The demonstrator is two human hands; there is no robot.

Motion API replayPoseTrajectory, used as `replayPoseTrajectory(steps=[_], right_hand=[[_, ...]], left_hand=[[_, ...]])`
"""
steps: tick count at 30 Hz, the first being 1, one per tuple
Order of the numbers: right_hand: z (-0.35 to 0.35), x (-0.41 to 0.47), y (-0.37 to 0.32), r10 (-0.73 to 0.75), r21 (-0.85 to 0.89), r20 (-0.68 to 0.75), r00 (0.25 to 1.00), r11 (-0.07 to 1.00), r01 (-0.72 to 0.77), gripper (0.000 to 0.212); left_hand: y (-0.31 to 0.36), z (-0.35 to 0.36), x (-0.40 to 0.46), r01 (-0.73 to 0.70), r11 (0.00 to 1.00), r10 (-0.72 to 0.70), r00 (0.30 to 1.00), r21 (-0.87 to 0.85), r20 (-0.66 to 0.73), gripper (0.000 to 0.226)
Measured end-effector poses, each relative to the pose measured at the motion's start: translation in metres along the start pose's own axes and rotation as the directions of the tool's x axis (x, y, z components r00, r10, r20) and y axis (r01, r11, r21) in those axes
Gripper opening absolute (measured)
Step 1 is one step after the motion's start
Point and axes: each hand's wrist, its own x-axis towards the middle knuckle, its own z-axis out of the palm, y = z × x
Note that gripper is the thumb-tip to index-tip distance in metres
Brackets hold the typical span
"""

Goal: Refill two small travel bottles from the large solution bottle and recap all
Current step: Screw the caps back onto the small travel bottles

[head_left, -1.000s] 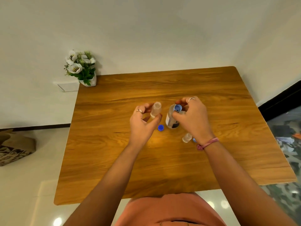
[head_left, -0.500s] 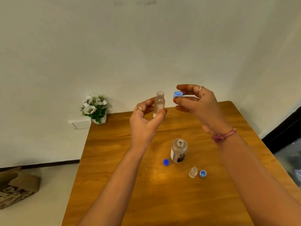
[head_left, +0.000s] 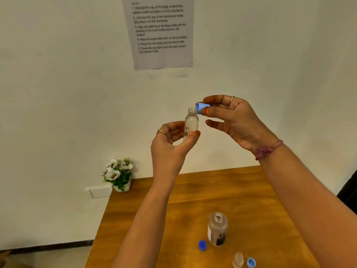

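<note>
Above the wooden surface (head_left: 241,192), raised in front of the pale wall, a small travel bottle (head_left: 191,123) of clear, slightly cloudy plastic stands upright in the left hand (head_left: 170,146), whose thumb and fingers pinch its lower body over a red-edged label; its round threaded neck is uncovered. Just right of that neck, touching or nearly touching the rim, a light blue cap (head_left: 201,107) of smooth plastic is tilted with its hollow side toward the bottle, pinched between the thumb and forefinger of the right hand (head_left: 233,120), the other fingers loosely spread. Both hands wear a thin ring, and a pink braided band (head_left: 267,150) wraps the right wrist. Well below the held bottle, on the glossy grained surface, the large solution bottle (head_left: 217,232) stands uncapped, a clear round-shouldered cylinder with a white and dark label. A dark blue ribbed cap (head_left: 202,245) lies just left of the large bottle; nearer the camera and to its right stand a second small clear bottle (head_left: 238,260), uncapped, and beside it another light blue cap (head_left: 251,262). Far left of the large bottle, at the back corner of the surface, a small white pot of white flowers (head_left: 118,174) sits against the wall. High on the wall above the held bottle hangs a printed paper sheet (head_left: 161,31). The right forearm crosses the right part of the surface.
</note>
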Motion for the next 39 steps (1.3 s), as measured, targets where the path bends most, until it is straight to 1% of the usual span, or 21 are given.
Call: replayPoseTrajectory(steps=[7,10,13,15,18,23,25,27,29,30,31,32,34,36,38,39], right_hand=[[-0.002,0.013,-0.029,-0.087,-0.077,0.096,0.992,0.993,0.094,0.025],[-0.001,0.017,-0.041,-0.128,-0.173,0.136,0.982,0.973,0.151,0.028],[0.0,0.021,-0.053,-0.162,-0.305,0.183,0.97,0.928,0.213,0.028],[-0.001,0.024,-0.062,-0.167,-0.353,0.205,0.964,0.906,0.232,0.028],[-0.002,0.027,-0.07,-0.168,-0.396,0.222,0.96,0.885,0.246,0.028],[-0.002,0.032,-0.075,-0.189,-0.495,0.207,0.96,0.826,0.269,0.03],[0.0,0.033,-0.074,-0.188,-0.556,0.194,0.963,0.787,0.266,0.032],[0.004,0.034,-0.073,-0.17,-0.654,0.187,0.967,0.713,0.252,0.037],[0.005,0.034,-0.074,-0.154,-0.735,0.175,0.972,0.637,0.233,0.045],[0.003,0.034,-0.076,-0.154,-0.748,0.161,0.975,0.625,0.222,0.05],[-0.001,0.033,-0.079,-0.15,-0.733,0.153,0.977,0.646,0.213,0.054],[-0.006,0.032,-0.081,-0.136,-0.693,0.16,0.978,0.69,0.209,0.056],[-0.015,0.029,-0.083,-0.09,-0.614,0.222,0.971,0.76,0.211,0.052],[-0.017,0.027,-0.078,-0.084,-0.613,0.27,0.959,0.753,0.239,0.044],[-0.013,0.028,-0.071,-0.136,-0.642,0.226,0.965,0.724,0.252,0.042],[-0.011,0.029,-0.069,-0.159,-0.651,0.184,0.97,0.72,0.242,0.046]], left_hand=[[0.017,0.0,0.013,-0.023,1.0,0.023,1.0,0.003,0.015,0.031],[0.023,0.001,0.017,-0.033,0.999,0.033,0.999,0.014,0.021,0.029],[0.027,0.004,0.019,-0.031,1.0,0.031,0.999,0.006,0.02,0.029],[0.03,0.006,0.02,-0.032,0.999,0.032,0.999,-0.005,0.016,0.03],[0.035,0.009,0.02,-0.041,0.999,0.041,0.999,-0.017,0.008,0.033],[0.038,0.014,0.02,-0.036,0.999,0.036,0.999,-0.03,-0.002,0.033],[0.036,0.016,0.018,-0.029,0.999,0.029,1.0,-0.025,-0.004,0.034],[0.033,0.019,0.017,-0.019,0.999,0.018,1.0,-0.029,-0.007,0.036],[0.031,0.02,0.015,-0.01,0.999,0.009,1.0,-0.036,-0.013,0.038],[0.03,0.02,0.014,-0.008,0.999,0.007,1.0,-0.04,-0.013,0.039],[0.029,0.02,0.014,-0.007,0.999,0.006,1.0,-0.045,-0.013,0.039],[0.028,0.021,0.013,-0.006,0.999,0.005,1.0,-0.048,-0.014,0.039],[0.027,0.021,0.013,-0.005,0.999,0.004,1.0,-0.046,-0.016,0.039],[0.026,0.022,0.013,-0.001,0.999,0.0,1.0,-0.044,-0.015,0.038],[0.025,0.023,0.012,0.007,0.999,-0.007,1.0,-0.042,-0.015,0.035],[0.024,0.024,0.011,0.011,0.999,-0.012,1.0,-0.045,-0.015,0.035]])
